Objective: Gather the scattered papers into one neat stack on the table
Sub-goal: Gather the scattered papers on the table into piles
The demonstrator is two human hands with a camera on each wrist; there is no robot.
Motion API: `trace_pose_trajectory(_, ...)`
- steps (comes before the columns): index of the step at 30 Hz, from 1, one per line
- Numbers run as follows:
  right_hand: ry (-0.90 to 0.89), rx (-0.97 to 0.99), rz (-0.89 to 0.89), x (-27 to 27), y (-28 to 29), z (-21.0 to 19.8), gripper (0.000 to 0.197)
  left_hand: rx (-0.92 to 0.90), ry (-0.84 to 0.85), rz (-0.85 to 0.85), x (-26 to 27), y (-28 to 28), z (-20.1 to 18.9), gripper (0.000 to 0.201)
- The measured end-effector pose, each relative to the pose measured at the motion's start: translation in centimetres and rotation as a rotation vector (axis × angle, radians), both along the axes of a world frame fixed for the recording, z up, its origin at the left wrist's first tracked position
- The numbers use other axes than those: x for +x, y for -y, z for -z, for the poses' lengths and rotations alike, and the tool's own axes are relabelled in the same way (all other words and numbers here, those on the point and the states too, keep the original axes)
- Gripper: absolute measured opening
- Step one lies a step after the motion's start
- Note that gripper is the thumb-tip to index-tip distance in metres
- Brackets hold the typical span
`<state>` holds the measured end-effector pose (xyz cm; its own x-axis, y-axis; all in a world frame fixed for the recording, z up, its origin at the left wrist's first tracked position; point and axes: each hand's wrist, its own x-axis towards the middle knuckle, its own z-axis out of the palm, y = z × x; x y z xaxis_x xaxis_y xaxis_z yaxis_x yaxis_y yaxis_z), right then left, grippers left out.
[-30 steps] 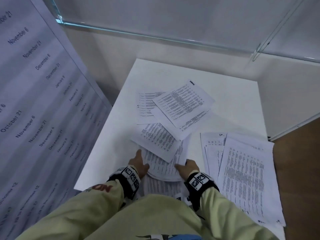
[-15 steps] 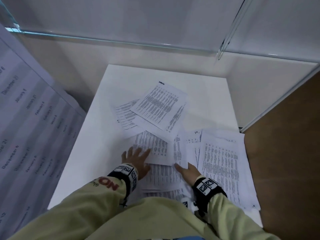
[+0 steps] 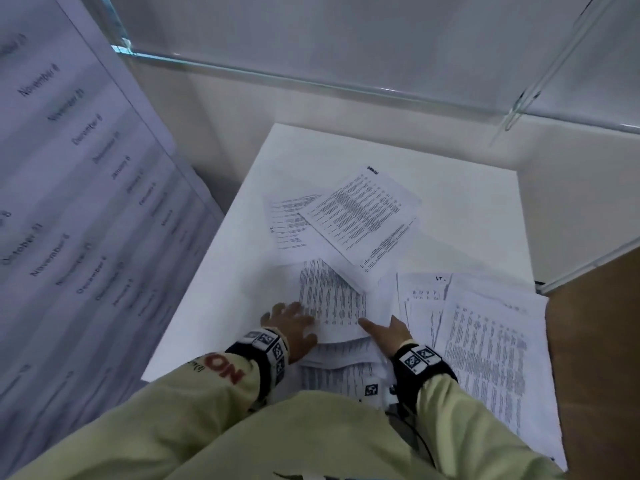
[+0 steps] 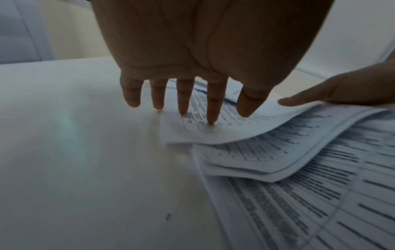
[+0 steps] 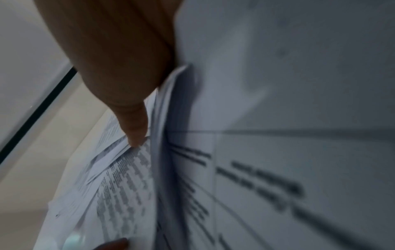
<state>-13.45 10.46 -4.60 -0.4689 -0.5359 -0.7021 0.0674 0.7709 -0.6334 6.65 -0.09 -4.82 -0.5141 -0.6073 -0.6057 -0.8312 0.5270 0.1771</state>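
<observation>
Printed sheets lie scattered over the white table (image 3: pixel 214 306). My left hand (image 3: pixel 291 322) is spread flat, its fingertips (image 4: pixel 210 121) pressing the left edge of a near sheet (image 3: pixel 332 299). My right hand (image 3: pixel 384 329) pinches that sheet's right side, thumb (image 4: pixel 299 101) on top and the other fingers hidden beneath; the paper bows upward between the hands. More sheets (image 3: pixel 343 372) sit under it by my wrists. A crossed pile (image 3: pixel 360 216) lies farther back, and a larger pile (image 3: pixel 491 358) lies to the right. In the right wrist view the lifted sheets (image 5: pixel 278 101) fill the frame.
A tall printed board listing months (image 3: pixel 69 202) leans close along the table's left side. A glass panel with a bright edge (image 3: pixel 311 81) runs behind the table. Brown floor (image 3: pixel 595 341) shows past the right edge, where the right pile reaches the rim.
My left hand has left the pile's edge and now lies flat with spread fingers on the near sheet. That sheet has turned and slid toward my right hand. The head view has swayed.
</observation>
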Motion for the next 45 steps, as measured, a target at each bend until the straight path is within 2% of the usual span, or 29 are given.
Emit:
trace_pose_trajectory(2, 0.025, 0.006, 0.047, 0.1, 0.8, 0.6, 0.064, -0.001, 0.000, 0.047, -0.1, -0.5, -0.1, 0.060)
trace_pose_trajectory(6, 0.008, 0.025, 0.000, 0.0, 1.6, 1.1, 0.033, 0.037, 0.050, 0.113, 0.3, -1.2, -0.1, 0.059)
trace_pose_trajectory(10, -0.091, 0.088, -0.172, -0.8, 0.8, 0.9, 0.022, 0.011, -0.102, -0.116, 1.9, 0.9, -0.3, 0.052)
trace_pose_trajectory(12, -0.120, 0.087, -0.180, -1.6, -0.3, 0.2, 0.015, -0.075, -0.121, -0.135, 2.5, 2.2, -0.5, 0.058)
trace_pose_trajectory(14, -0.165, 0.085, -0.200, -2.6, -1.8, -1.0, 0.014, -0.140, -0.115, -0.066, 1.9, 3.3, -0.9, 0.064)
trace_pose_trajectory(16, -0.207, 0.071, -0.222, -3.8, -3.5, -2.1, 0.016, -0.176, -0.105, 0.074, -0.3, 3.7, -1.1, 0.068)
trace_pose_trajectory(18, -0.245, 0.056, -0.165, -5.5, -5.6, -2.9, 0.025, -0.135, -0.080, 0.174, -3.4, 3.4, -1.0, 0.070)
trace_pose_trajectory(22, -0.304, 0.112, 0.025, -10.3, -10.8, -3.7, 0.029, 0.022, 0.035, 0.222, -7.4, 0.8, 0.2, 0.068)
trace_pose_trajectory(27, -0.366, 0.277, 0.235, -13.6, -17.0, -3.5, 0.026, -0.005, 0.088, 0.223, -8.2, -0.6, 1.5, 0.081)
trace_pose_trajectory(31, -0.353, 0.354, 0.375, -14.6, -19.4, -2.9, 0.050, -0.028, 0.071, 0.206, -8.2, -0.6, 1.7, 0.092)
trace_pose_trajectory(34, -0.430, 0.439, 0.312, -14.6, -19.3, -2.9, 0.053, -0.044, 0.076, 0.202, -8.1, -0.9, 1.8, 0.093)
trace_pose_trajectory(36, -0.581, 0.455, 0.212, -14.3, -18.2, -3.2, 0.048, -0.061, 0.077, 0.204, -8.0, -1.2, 1.8, 0.093)
trace_pose_trajectory(39, -0.791, 0.379, 0.009, -13.8, -15.5, -3.4, 0.060, -0.067, 0.066, 0.201, -8.0, -1.1, 1.7, 0.093)
trace_pose_trajectory(42, -0.698, 0.259, -0.087, -13.0, -11.4, -3.7, 0.043, -0.026, -0.016, 0.133, -8.1, 0.0, 1.0, 0.086)
trace_pose_trajectory(45, -0.582, 0.147, -0.098, -11.5, -7.1, -3.9, 0.029, -0.088, -0.170, -0.050, -7.2, 2.3, -0.1, 0.075)
